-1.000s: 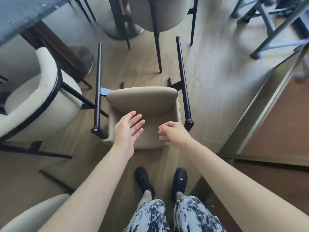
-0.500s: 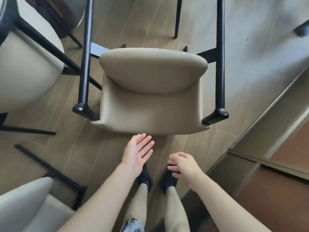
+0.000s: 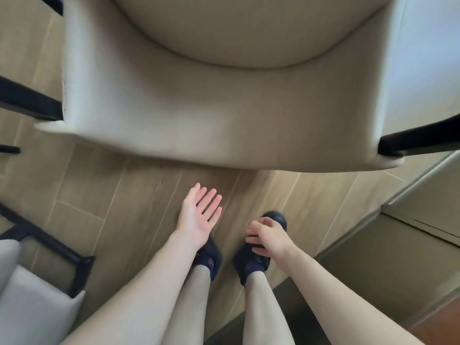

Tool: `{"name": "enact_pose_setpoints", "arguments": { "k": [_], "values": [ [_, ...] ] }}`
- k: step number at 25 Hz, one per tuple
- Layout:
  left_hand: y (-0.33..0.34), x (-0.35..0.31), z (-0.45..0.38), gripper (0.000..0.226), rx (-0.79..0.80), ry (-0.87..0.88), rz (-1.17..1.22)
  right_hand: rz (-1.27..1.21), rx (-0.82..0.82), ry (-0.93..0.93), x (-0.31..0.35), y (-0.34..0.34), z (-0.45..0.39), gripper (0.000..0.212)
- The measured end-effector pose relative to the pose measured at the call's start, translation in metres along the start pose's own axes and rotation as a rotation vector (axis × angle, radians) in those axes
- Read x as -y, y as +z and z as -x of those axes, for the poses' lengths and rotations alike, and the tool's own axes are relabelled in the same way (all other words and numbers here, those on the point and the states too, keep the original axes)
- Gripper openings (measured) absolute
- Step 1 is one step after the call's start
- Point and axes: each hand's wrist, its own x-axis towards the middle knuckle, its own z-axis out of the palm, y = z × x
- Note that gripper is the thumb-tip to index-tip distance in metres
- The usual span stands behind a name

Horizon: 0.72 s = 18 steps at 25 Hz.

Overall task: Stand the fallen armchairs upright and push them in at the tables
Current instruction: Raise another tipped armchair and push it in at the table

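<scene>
The left hand [image 3: 199, 217] is spread flat, palm up, fingers straight and slightly fanned, holding nothing. The right hand [image 3: 267, 239] hangs with its fingers loosely curled toward the palm, also holding nothing. Both hover above the pale wood-plank floor [image 3: 129, 195] and the black shoes [image 3: 258, 255], near the rounded edge of the fallen beige upholstered armchair with black metal legs [image 3: 224, 115] but not touching it.

That armchair fills the upper part of the view, tipped over on the floor, its curved shell nearest the hands, a black leg end showing at each lower corner. Another pale upholstered chair on a black frame [image 3: 32, 302] sits at the lower left, and a pale step or sill [image 3: 423, 202] runs along the right.

The step in hand looks like reaching for a grip to raise the chair. It would go best with one hand at each side of the shell's edge, well apart, so the chair swings up evenly instead of twisting. The smooth fabric may slip, so fingers should hook under the rim or onto the black frame. Feet should stay back from where the legs will land, and the lift should mind the chair at the left and the sill at the right
</scene>
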Motion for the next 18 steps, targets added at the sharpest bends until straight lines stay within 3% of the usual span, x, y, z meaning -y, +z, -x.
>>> {"name": "enact_pose_setpoints", "arguments": {
  "k": [4, 12, 15, 18],
  "values": [
    [-0.005, -0.005, -0.077, 0.045, 0.015, -0.019, -0.024, 0.066, 0.08, -0.054, 0.013, 0.023, -0.078, 0.048],
    [0.013, -0.03, -0.173, 0.073, 0.027, 0.077, 0.177, -0.604, 0.022, -0.165, 0.063, 0.054, -0.167, 0.066],
    [0.02, -0.039, -0.194, 0.089, 0.0, 0.18, 0.195, -0.79, -0.091, -0.224, 0.07, 0.045, -0.187, 0.074],
    [0.021, -0.055, -0.214, 0.08, 0.046, 0.298, 0.113, -1.008, -0.213, -0.264, 0.074, 0.023, -0.206, 0.077]
  ]
}}
